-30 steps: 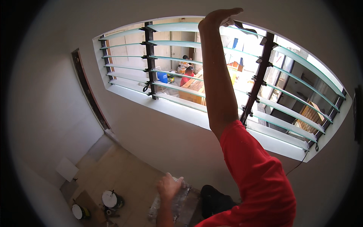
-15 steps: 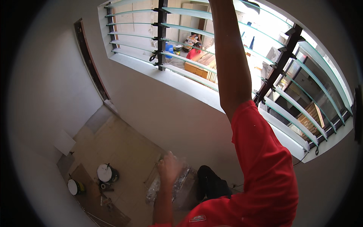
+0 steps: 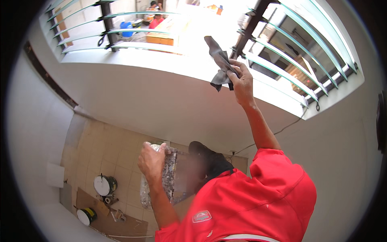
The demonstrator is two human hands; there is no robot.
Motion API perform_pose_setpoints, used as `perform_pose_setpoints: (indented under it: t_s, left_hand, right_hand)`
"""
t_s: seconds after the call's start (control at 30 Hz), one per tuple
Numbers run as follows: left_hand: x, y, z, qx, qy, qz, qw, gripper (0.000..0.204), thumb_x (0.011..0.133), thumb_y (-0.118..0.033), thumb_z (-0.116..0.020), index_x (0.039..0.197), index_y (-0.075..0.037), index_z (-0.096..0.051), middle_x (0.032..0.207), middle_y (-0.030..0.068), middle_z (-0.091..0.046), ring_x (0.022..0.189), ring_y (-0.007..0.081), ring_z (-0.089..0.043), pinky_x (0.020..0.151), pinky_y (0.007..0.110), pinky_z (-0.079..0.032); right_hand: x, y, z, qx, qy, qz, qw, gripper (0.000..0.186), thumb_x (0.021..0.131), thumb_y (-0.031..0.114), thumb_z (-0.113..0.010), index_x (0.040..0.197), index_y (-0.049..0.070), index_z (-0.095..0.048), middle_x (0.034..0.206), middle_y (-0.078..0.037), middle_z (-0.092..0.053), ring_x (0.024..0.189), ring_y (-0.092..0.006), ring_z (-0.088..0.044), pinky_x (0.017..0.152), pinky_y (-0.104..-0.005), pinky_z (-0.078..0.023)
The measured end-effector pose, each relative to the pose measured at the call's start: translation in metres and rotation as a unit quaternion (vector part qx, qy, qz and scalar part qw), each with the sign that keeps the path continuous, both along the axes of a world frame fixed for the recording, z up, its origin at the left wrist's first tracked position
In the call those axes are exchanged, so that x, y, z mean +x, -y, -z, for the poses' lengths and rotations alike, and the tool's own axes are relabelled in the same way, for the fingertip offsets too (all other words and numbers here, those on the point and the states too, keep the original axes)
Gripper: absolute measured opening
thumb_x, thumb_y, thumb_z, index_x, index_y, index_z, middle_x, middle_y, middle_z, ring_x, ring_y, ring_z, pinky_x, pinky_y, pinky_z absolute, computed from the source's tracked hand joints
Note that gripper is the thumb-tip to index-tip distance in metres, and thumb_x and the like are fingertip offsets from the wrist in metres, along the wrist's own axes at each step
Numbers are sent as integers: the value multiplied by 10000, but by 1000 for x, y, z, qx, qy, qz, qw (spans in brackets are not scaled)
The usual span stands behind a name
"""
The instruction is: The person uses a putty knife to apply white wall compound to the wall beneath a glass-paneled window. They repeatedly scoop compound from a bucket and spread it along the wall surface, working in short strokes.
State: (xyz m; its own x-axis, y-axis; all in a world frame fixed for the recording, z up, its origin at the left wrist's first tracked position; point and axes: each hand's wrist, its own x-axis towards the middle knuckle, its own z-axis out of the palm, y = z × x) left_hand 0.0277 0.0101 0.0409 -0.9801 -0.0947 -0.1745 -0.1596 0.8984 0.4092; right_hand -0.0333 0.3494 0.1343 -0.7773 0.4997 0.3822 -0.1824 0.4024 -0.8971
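My right hand (image 3: 240, 80) holds a crumpled dark grey cloth (image 3: 219, 58) in front of the lower part of the louvered window (image 3: 297, 59), just above the white sill (image 3: 173, 60). Lower down, my left hand (image 3: 151, 161) is closed on the silvery top (image 3: 155, 147) of what looks like a paint-spattered stand (image 3: 168, 189); its exact shape is partly hidden by my hand and arm. Beside it is my leg (image 3: 207, 159) in dark trousers.
Two lidded pails (image 3: 102, 185) stand on the tiled floor (image 3: 109, 145), with cardboard (image 3: 129, 226), rolls and tools. A white panel (image 3: 54, 175) leans at the left wall. A thin cable (image 3: 282, 131) runs below the window. Outside, people (image 3: 155, 22) are near a wooden piece (image 3: 160, 39).
My right arm has come down from the window's top to the sill, bringing the cloth into full view. The view has shifted; my left hand stays at the stand.
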Motion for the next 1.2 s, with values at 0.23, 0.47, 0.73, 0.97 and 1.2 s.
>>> perform_pose_setpoints:
  t_s: [0.23, 0.47, 0.73, 0.97, 1.2]
  left_hand:
    - [-2, -7, -1, -15, 16, 3, 1000, 591, 885, -484, -742, 1192, 10, -641, 1107, 250, -715, 1041, 435, -688, 897, 517, -532]
    - [-3, -7, 12, -4, 13, 6, 1000, 600, 873, -488, -759, 1175, 17, -645, 1083, 267, -719, 1024, 451, -683, 880, 509, -524]
    - [-13, 4, 37, 47, 3, 31, 998, 519, 910, -451, -744, 1090, 26, -648, 945, 230, -705, 860, 383, -677, 808, 469, -520]
    - [-8, -5, 29, -30, -18, 53, 998, 519, 919, -454, -730, 1094, 27, -647, 961, 239, -708, 870, 395, -678, 808, 476, -521]
    - [-7, -6, 29, -93, -29, 43, 994, 569, 911, -498, -715, 1143, 16, -643, 1043, 276, -713, 987, 456, -686, 852, 509, -524]
  right_hand:
    - [140, -176, 61, 458, -21, 375, 806, 322, 910, -74, -522, 1199, -52, -662, 1175, -222, -687, 1135, -380, -655, 999, -438, -539]
    - [123, -215, 141, 439, 174, 390, 791, 482, 929, 140, -555, 1355, -83, -587, 1425, -276, -569, 1395, -415, -482, 1214, -483, -337]
    - [62, -122, 83, 382, 89, 192, 900, 265, 952, 123, -596, 1075, -89, -698, 1056, -286, -718, 1018, -371, -724, 894, -449, -580]
    - [134, -175, 106, 319, -102, 146, 931, 150, 923, 119, -699, 947, -29, -690, 926, -177, -707, 874, -360, -703, 734, -435, -578]
    - [152, -182, 73, 298, 179, 336, 875, 492, 993, 269, -609, 1325, -93, -579, 1363, -284, -574, 1386, -411, -463, 1126, -464, -394]
